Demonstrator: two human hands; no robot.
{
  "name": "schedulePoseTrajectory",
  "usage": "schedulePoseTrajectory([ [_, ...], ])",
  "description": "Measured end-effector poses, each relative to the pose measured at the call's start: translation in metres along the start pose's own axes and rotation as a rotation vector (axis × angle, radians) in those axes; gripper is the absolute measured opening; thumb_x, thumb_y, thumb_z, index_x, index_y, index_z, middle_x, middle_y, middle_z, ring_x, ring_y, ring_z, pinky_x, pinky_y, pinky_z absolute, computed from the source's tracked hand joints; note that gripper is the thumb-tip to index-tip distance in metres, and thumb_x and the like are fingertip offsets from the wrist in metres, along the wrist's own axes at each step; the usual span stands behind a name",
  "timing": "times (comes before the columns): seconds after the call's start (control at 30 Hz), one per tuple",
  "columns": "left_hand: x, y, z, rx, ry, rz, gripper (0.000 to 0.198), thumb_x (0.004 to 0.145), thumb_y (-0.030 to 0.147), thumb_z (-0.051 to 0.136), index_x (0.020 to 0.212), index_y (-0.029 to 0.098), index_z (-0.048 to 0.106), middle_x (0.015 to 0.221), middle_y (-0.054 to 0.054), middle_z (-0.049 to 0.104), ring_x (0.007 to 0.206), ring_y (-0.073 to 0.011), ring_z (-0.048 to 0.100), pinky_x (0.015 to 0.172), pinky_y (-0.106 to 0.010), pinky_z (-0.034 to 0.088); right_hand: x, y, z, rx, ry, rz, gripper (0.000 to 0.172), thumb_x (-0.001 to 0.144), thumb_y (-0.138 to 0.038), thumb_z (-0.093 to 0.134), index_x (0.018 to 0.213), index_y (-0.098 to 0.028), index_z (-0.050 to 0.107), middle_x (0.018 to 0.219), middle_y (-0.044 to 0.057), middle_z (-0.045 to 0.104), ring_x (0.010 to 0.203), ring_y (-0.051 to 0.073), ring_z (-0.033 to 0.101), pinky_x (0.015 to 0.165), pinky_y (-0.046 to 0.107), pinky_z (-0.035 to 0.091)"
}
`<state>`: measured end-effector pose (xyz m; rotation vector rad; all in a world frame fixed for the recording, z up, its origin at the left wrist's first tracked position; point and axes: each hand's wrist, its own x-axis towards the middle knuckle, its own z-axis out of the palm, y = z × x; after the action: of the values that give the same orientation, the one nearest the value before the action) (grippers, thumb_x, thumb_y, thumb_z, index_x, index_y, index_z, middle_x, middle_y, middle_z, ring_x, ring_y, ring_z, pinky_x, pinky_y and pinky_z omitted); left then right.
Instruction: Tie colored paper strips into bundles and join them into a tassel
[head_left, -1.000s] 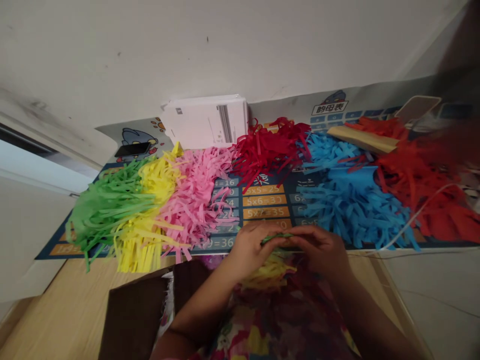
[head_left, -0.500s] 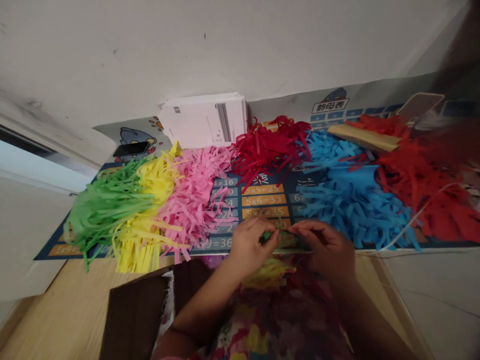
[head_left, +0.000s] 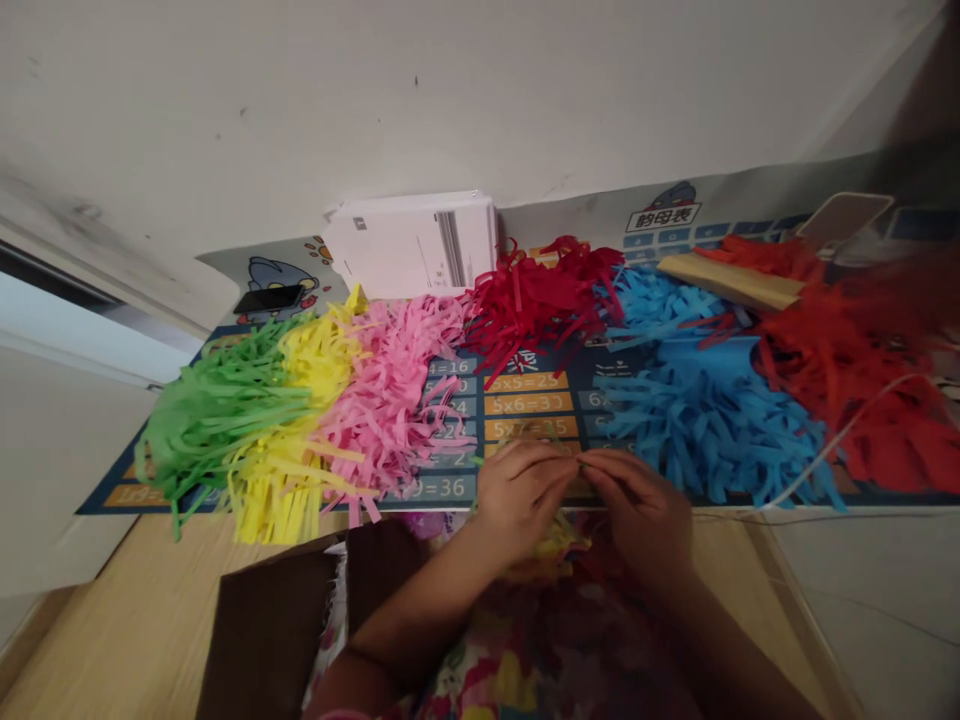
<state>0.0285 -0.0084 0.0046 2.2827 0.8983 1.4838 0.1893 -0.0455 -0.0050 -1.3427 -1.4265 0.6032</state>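
Observation:
My left hand (head_left: 521, 500) is closed over the front edge of the table, its fingertips pinched around a bit of green paper (head_left: 582, 467). The tips of my right hand (head_left: 645, 510) meet it there, thumb and finger pressed on the same small piece. Most of that paper is hidden by my fingers. Below the hands, yellow fringe (head_left: 559, 555) shows near my lap. Nearest to my left hand lies a pile of pink paper fringe (head_left: 390, 390); to the right of my right hand is blue paper fringe (head_left: 720, 420).
Green fringe (head_left: 225, 410) and yellow fringe (head_left: 277, 480) lie at the left, dark red fringe (head_left: 544, 295) at the back, orange-red fringe (head_left: 885, 400) at the right. A white stack (head_left: 405, 245) leans on the wall. A phone (head_left: 270, 298) and an open brown box (head_left: 270, 620) are at the left.
My hands have come together, fingertips now touching. The left hand has turned, covering the green paper seen inside it before. The right hand has shifted slightly left.

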Motion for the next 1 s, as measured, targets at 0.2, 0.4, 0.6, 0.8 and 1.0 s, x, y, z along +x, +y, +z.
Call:
schedulePoseTrajectory([
  [0.2, -0.006, -0.001, 0.006, -0.002, 0.02, 0.026, 0.016, 0.089, 0.012, 0.064, 0.101, 0.022, 0.07, 0.094, -0.003, 0.078, 0.089, -0.0145, 0.074, 0.094, -0.033, 0.059, -0.004, -0.003, -0.002, -0.048, 0.062, -0.011, 0.018, 0.092, -0.031, 0.061, 0.091, -0.027, 0.079, 0.091, 0.002, 0.077, 0.083, 0.019, 0.073, 0.076, 0.031, 0.059],
  [0.4, -0.002, -0.003, 0.01, 0.01, -0.035, -0.004, 0.011, 0.09, 0.014, 0.065, 0.097, 0.021, 0.069, 0.093, -0.004, 0.078, 0.091, -0.0163, 0.074, 0.092, -0.033, 0.06, -0.002, 0.002, 0.0, -0.086, 0.096, -0.062, 0.016, 0.092, -0.026, 0.061, 0.092, -0.027, 0.077, 0.09, 0.002, 0.077, 0.082, 0.018, 0.073, 0.075, 0.03, 0.059],
  [0.6, 0.013, 0.002, 0.014, 0.144, -0.169, -0.098, 0.012, 0.092, 0.025, 0.06, 0.081, 0.02, 0.065, 0.079, -0.003, 0.076, 0.07, -0.0179, 0.073, 0.062, -0.027, 0.059, 0.002, 0.002, -0.015, -0.154, 0.038, -0.265, 0.017, 0.095, -0.024, 0.057, 0.094, -0.025, 0.074, 0.087, 0.001, 0.076, 0.082, 0.015, 0.071, 0.076, 0.027, 0.056],
  [0.8, 0.027, 0.0, 0.005, -0.037, -0.176, -0.116, 0.013, 0.087, 0.031, 0.07, 0.078, 0.022, 0.069, 0.073, 0.002, 0.074, 0.063, -0.0124, 0.072, 0.062, -0.018, 0.057, 0.053, 0.06, -0.156, -0.715, 0.6, 0.286, 0.031, 0.092, -0.044, 0.053, 0.091, -0.022, 0.076, 0.097, 0.008, 0.075, 0.094, 0.023, 0.066, 0.087, 0.034, 0.049],
  [1.0, 0.029, 0.009, 0.016, -0.184, -0.222, -0.159, 0.01, 0.085, 0.025, 0.07, 0.075, 0.024, 0.073, 0.074, 0.001, 0.074, 0.065, -0.0137, 0.072, 0.059, -0.018, 0.057, 0.126, 0.115, -0.245, -0.761, 0.613, 0.601, 0.032, 0.079, -0.042, 0.063, 0.072, -0.014, 0.076, 0.079, 0.02, 0.073, 0.082, 0.03, 0.066, 0.075, 0.037, 0.046],
])
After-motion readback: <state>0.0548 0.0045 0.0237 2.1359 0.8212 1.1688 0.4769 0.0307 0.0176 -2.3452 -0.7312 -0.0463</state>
